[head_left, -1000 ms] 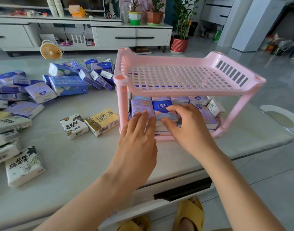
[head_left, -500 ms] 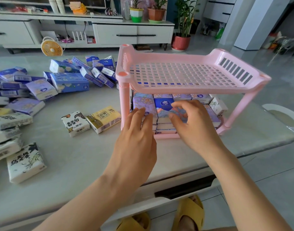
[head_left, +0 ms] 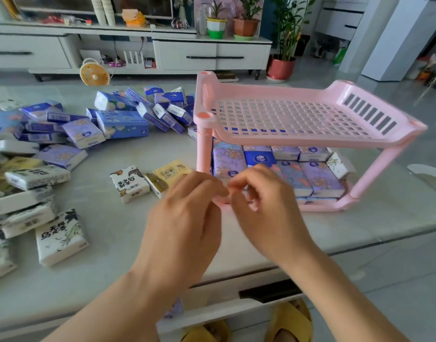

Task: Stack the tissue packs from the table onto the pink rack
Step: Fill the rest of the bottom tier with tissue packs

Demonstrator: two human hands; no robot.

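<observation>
The pale table (head_left: 236, 245) carries loose tissue packs (head_left: 122, 123) and the pink rack (head_left: 310, 134).

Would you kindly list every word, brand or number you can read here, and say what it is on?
"Vinda": logo on the dark blue tissue pack on the lower shelf of the pink rack.
White packs: bold black Chinese characters, too stylised to read.
Yellow pack: boxed characters, blurred.
Blue packs: barcode digits too small.
</observation>
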